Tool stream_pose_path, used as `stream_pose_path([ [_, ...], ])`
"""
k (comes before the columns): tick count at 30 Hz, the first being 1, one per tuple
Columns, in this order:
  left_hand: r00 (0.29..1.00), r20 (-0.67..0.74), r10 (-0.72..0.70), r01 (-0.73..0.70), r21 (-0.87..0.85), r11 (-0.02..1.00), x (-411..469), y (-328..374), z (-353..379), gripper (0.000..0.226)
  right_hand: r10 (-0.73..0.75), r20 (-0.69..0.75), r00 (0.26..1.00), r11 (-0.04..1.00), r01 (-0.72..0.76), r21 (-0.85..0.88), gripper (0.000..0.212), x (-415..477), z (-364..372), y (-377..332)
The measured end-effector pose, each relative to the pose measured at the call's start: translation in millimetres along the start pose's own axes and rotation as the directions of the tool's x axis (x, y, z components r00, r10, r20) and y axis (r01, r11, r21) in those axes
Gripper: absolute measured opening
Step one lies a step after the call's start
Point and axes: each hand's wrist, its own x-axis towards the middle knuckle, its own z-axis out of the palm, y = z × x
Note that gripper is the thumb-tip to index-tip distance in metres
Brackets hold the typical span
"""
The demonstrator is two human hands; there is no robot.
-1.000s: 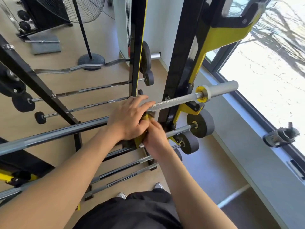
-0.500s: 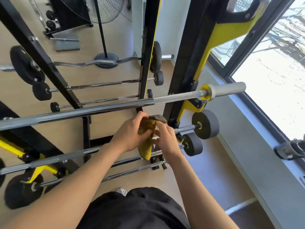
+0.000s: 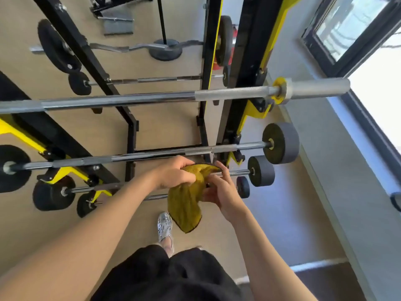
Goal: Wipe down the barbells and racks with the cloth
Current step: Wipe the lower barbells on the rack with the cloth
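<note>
A yellow cloth (image 3: 186,198) hangs between my hands in front of the black and yellow rack (image 3: 240,88). My left hand (image 3: 173,172) grips its top edge. My right hand (image 3: 221,190) pinches the cloth's right side, fingers partly spread. Both hands are level with a small fixed barbell (image 3: 240,172), and the cloth hides part of its shaft. Above it lies a heavier fixed barbell (image 3: 165,156) with grey end plates. The long silver barbell (image 3: 152,98) rests on the rack's hooks higher up, apart from my hands.
More fixed barbells (image 3: 152,79) and a curl bar (image 3: 121,47) sit on the rack's far side. A fan stand base (image 3: 166,49) is on the floor behind. A window wall (image 3: 368,118) runs along the right. My shoe (image 3: 165,227) is below the cloth.
My hands came off the long silver barbell and dropped with the cloth to the lower barbells. The cloth has unfolded and now hangs down. The view tilted downward.
</note>
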Motion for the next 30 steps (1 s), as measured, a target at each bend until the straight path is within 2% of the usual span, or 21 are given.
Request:
stream_pose_path([
  [2,0.999,-0.02,-0.031,0.03,-0.037,0.999,-1.2,-9.6,4.5,0.021,0.103,0.056,0.993,0.993,-0.1,-0.058,0.019,3.6,-6.0,9.3],
  [4,0.992,-0.084,-0.095,0.089,-0.073,0.993,-0.7,-23.2,7.4,0.034,0.14,0.043,0.989,0.959,-0.125,-0.254,0.022,8.5,-8.2,15.9],
  [5,0.984,-0.133,-0.122,0.111,-0.083,0.99,1.0,-31.2,8.7,0.042,0.112,0.034,0.993,0.934,-0.094,-0.344,0.022,10.6,-6.6,17.0],
  [7,0.956,-0.259,-0.135,0.129,-0.039,0.991,3.0,-45.6,10.6,0.048,-0.004,0.015,1.0,0.918,0.01,-0.397,0.023,18.0,-1.4,17.4],
  [10,0.897,-0.431,-0.101,0.161,0.104,0.981,3.8,-66.1,7.5,0.041,-0.153,-0.081,0.985,0.934,0.118,-0.337,0.018,33.1,7.7,14.3],
  [12,0.881,-0.466,-0.083,0.16,0.129,0.979,3.9,-78.1,3.5,0.034,-0.236,-0.141,0.961,0.906,0.166,-0.389,0.022,43.2,13.8,9.9],
  [17,0.842,-0.539,-0.007,0.096,0.138,0.986,12.8,-109.4,-9.4,0.032,-0.541,-0.133,0.83,0.625,0.291,-0.724,0.03,80.9,40.3,-7.2],
  [19,0.828,-0.56,0.0,0.099,0.146,0.984,20.2,-126.8,-18.0,0.038,-0.601,-0.123,0.79,0.541,0.288,-0.79,0.037,100.9,56.0,-13.1],
  [21,0.817,-0.576,-0.007,0.107,0.139,0.985,26.2,-143.7,-27.9,0.041,-0.612,-0.134,0.78,0.502,0.251,-0.828,0.041,121.3,75.6,-16.0],
  [25,0.782,-0.624,-0.019,0.116,0.116,0.986,27.8,-176.3,-52.0,0.038,-0.557,-0.173,0.812,0.504,0.165,-0.848,0.034,159.5,122.8,-14.7],
  [27,0.736,-0.677,-0.011,0.111,0.105,0.988,26.0,-192.6,-68.0,0.037,-0.5,-0.196,0.843,0.599,0.174,-0.782,0.015,172.2,149.8,-12.7],
  [29,0.679,-0.734,-0.008,0.126,0.106,0.986,21.8,-210.5,-85.8,0.031,-0.478,-0.154,0.865,0.68,0.253,-0.688,0.028,178.7,177.4,-4.3],
  [30,0.648,-0.762,-0.01,0.144,0.11,0.983,17.9,-219.6,-94.7,0.027,-0.485,-0.06,0.873,0.641,0.308,-0.703,0.03,179.6,189.7,3.2],
])
